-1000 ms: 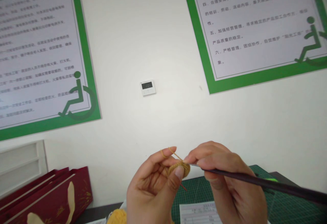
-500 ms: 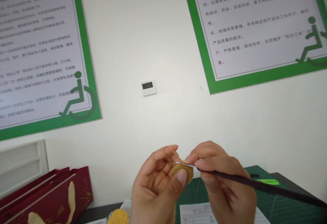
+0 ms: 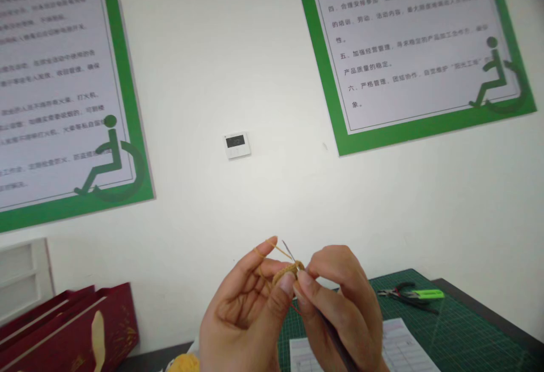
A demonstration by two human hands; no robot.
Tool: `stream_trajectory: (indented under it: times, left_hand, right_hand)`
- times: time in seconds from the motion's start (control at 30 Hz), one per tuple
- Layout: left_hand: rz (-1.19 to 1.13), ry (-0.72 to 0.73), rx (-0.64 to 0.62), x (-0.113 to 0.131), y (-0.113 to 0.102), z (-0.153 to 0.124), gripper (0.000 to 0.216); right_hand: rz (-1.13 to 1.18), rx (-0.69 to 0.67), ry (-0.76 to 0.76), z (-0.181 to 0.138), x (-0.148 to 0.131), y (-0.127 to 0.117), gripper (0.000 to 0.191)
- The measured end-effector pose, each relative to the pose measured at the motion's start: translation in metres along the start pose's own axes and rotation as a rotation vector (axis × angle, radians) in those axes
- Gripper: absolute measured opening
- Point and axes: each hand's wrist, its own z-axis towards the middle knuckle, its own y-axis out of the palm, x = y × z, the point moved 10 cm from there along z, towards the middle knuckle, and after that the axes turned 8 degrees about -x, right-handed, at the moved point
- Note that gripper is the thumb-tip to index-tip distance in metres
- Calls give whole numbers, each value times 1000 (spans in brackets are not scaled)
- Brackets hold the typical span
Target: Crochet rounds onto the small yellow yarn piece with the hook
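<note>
Closest to my view, my left hand (image 3: 244,315) is raised above the near edge of the table (image 3: 488,310), its fingers (image 3: 285,287) closed: thumb and middle finger pinch a small round mustard crochet piece (image 3: 289,268), while the index finger stands up with a yarn strand (image 3: 276,246) looped over its tip and running down to the piece. A thin red thread (image 3: 295,307) hangs just below the thumb. My right hand (image 3: 340,310) sits just beside the left, touching it at the piece, and its fingers (image 3: 317,295) are curled tight around a dark crochet hook (image 3: 335,342). The hook's shaft runs down out of the bottom of the view, and its metal tip pokes up past the crochet piece, next to the strand. At the very bottom, under my left wrist, the top of a yellow yarn ball (image 3: 185,363) shows. Under my right hand a printed paper sheet (image 3: 402,346) lies on a green cutting mat (image 3: 446,326) that covers the right part of the table. Near the mat's far edge lie pliers (image 3: 408,294) with a bright green grip. At the left end of the table stand dark red boxes (image 3: 63,326) with gold decoration, and behind them a white rack (image 3: 21,270). On the white wall beyond hang a small thermostat (image 3: 237,144) and two green-bordered posters, one to the left (image 3: 55,94) and one to the right (image 3: 408,49).
</note>
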Motion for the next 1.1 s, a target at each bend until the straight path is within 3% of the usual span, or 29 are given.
stream_trajectory:
  times: [0.13,0.2,0.3,0.4,0.47,0.57,0.67,0.73,0.83,0.97,1.03,1.1]
  left_hand:
    - [100,158,25,11,-3,-4,38]
    - [148,133,-74,7,1,0,37]
    - [127,74,-118,2,-1,4,31]
    - [70,24,-85,-2,-5,4,30]
    - [50,-1,-54,-4,-5,3,28]
    - [55,-10,-51,-6,-3,1,28]
    - [56,0,-29,-6,-5,0,30]
    - [41,14,-21,-5,-6,1,30]
    - [37,23,-54,-4,-4,1,30]
    - [13,-33,-40,-5,-3,-1,38]
    - [-51,-131,-69,-13,2,-3,41]
    - [-104,-273,-122,-24,8,-5,42]
  right_hand:
    - [83,-14,154,-3,9,0,25]
    - [177,24,234,-6,17,-7,22]
    - [378,52,518,-16,47,-8,14]
    - [737,51,882,-34,76,13,24]
    - [991,34,1073,-44,82,35,34]
    - [1237,-31,1204,-50,75,59,41]
    - [1287,-55,1147,-49,70,64,37]
    - [1179,-45,1013,-42,70,55,28]
    - [783,-33,644,-20,61,24,6]
    - [92,-84,35,-2,7,-1,31]
    - [-54,2,-52,-6,-3,-9,33]
    - [23,69,-28,-8,1,-14,30]
